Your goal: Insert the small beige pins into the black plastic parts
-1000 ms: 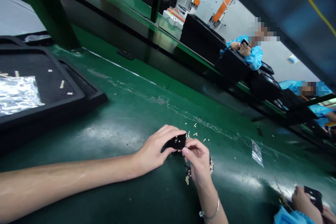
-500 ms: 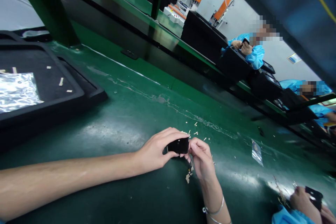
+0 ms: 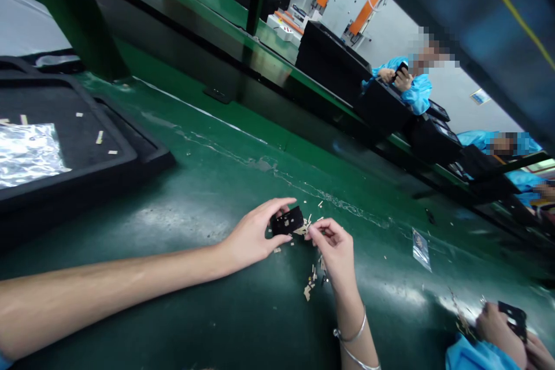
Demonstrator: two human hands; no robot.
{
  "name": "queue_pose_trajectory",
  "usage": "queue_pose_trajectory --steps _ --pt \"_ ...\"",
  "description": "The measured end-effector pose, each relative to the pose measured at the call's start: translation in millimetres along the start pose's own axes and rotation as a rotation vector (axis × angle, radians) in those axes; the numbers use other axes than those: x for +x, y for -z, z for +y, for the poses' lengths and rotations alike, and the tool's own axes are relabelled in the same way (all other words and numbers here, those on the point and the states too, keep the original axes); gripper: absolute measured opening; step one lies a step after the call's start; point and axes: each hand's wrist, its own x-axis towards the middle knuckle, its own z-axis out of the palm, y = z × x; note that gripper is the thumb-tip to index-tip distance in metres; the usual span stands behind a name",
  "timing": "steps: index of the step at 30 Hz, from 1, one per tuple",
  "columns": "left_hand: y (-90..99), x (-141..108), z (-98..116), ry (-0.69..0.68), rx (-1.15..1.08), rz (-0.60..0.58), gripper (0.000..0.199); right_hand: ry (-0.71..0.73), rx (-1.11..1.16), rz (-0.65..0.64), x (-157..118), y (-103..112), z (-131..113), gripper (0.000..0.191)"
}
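Note:
A small black rectangular part with pale spots on its face is held in my left hand, thumb below and fingers above and behind it. Just right of it, my right hand has thumb and forefinger pinched together; whatever lies between the fingertips is too small to make out. Under and around the hands, small beige strips are scattered on the green tabletop. A silver bracelet circles my right wrist.
Black trays with a silver sheet stand at the left. A small clear bag lies to the right. Lower right, another person's hands hold a black part. People in blue sit beyond the rail.
My left hand has turned the black part, so its spotted face shows, and its fingers are wider apart. My right hand has drawn slightly away from the part's edge.

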Motion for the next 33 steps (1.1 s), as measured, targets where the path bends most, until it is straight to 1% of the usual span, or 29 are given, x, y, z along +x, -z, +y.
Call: queue_pose_trajectory --steps 3,6,9,10,12,14,16,17,18,20,24,26,27,30,31,33 --pt "9.5 12 -8 -0.022 0.157 0.063 0.045 -0.041 -0.110 0.087 5 6 5 0.017" --pt "19.0 32 -19 -0.066 0.372 0.086 0.039 -0.037 -0.346 0.104 6 11 7 0.014" --pt "22.5 66 -27 -0.092 0.571 0.139 0.040 0.001 -0.639 0.125 4 13 7 0.013" --pt "22.3 79 -29 -0.092 0.615 0.164 0.039 0.020 -0.702 0.133 3 13 7 0.014" --pt "20.6 109 -31 -0.082 0.654 0.215 0.038 0.073 -0.724 0.138 0 11 6 0.016" --pt "18.6 137 -32 -0.071 0.658 0.261 0.044 0.145 -0.693 0.089 -2 7 4 0.017" --pt "17.0 158 -33 -0.046 0.651 0.334 0.055 0.220 -0.648 -0.028 -6 1 0 0.015" --pt "16.5 163 -34 -0.033 0.636 0.376 0.060 0.250 -0.632 -0.095 -8 -3 -2 0.014" --pt "16.3 164 -35 -0.026 0.610 0.412 0.062 0.271 -0.622 -0.155 -10 -7 -4 0.012" --pt "17.2 156 -39 -0.041 0.523 0.447 0.057 0.292 -0.627 -0.232 -14 -14 -7 0.010" --pt "26.1 114 -43 -0.125 0.350 0.404 0.041 0.301 -0.692 -0.288 -21 -23 -11 0.013" --pt "31.9 94 -41 -0.146 0.316 0.350 0.032 0.296 -0.725 -0.309 -22 -25 -13 0.016" --pt "34.2 87 -40 -0.149 0.314 0.305 0.028 0.291 -0.738 -0.316 -22 -25 -13 0.016" --pt "36.3 74 -35 -0.147 0.332 0.152 0.018 0.268 -0.770 -0.330 -23 -26 -14 0.012" --pt "35.5 72 -34 -0.150 0.334 0.122 0.017 0.260 -0.779 -0.333 -23 -27 -15 0.012" --pt "32.4 66 -30 -0.160 0.300 0.109 0.017 0.244 -0.794 -0.337 -23 -27 -15 0.012"
